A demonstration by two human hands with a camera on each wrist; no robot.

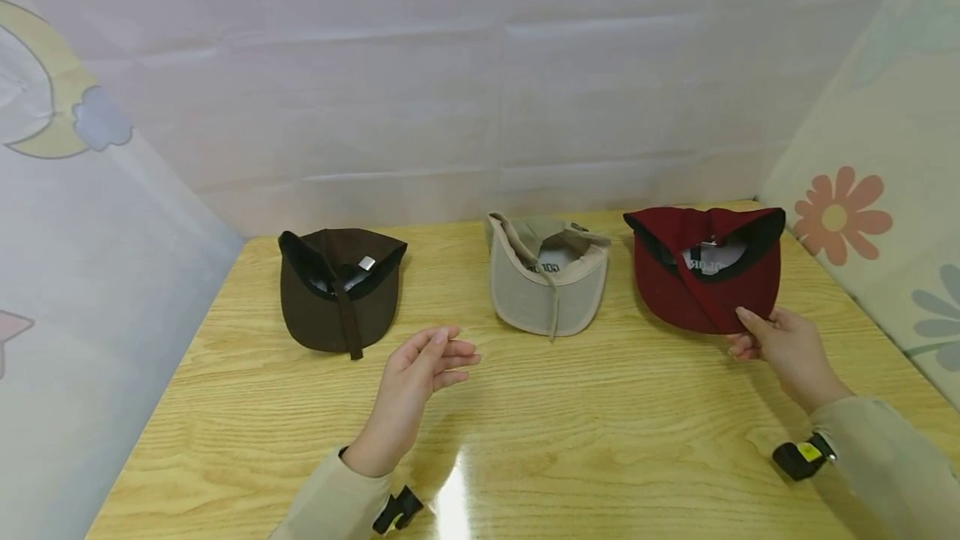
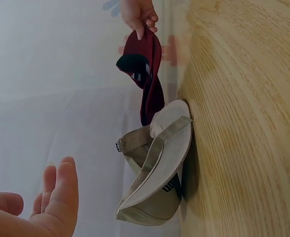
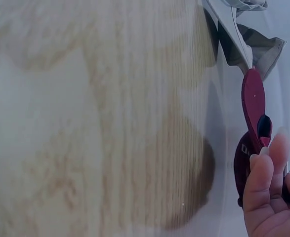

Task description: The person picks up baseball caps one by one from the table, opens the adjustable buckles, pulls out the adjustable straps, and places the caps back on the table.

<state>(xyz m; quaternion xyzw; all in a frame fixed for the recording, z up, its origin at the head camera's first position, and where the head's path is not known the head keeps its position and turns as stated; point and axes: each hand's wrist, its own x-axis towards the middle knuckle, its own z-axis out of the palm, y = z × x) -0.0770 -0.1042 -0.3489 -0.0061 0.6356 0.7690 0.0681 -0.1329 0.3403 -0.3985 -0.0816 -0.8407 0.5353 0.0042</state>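
A dark red cap [image 1: 708,273] is pinched at the right edge of its brim by my right hand [image 1: 787,352], thumb on top and fingers below. The right wrist view shows this red cap [image 3: 253,103] held off the table, its shadow on the wood. To its left a beige cap [image 1: 551,294] rests upside down with its strap hanging over the brim. At the left lies a dark brown cap [image 1: 341,307], also upturned. My left hand [image 1: 420,377] hovers over the table between the brown and beige caps, fingers loosely extended, touching nothing.
The caps are along the back of a wood-grain table [image 1: 570,440]. A pale backdrop [image 1: 480,107] rises right behind them. Side panels with a moon [image 1: 67,90] and flowers [image 1: 834,217] flank the table. Each wrist wears a dark strapped device [image 1: 802,458].
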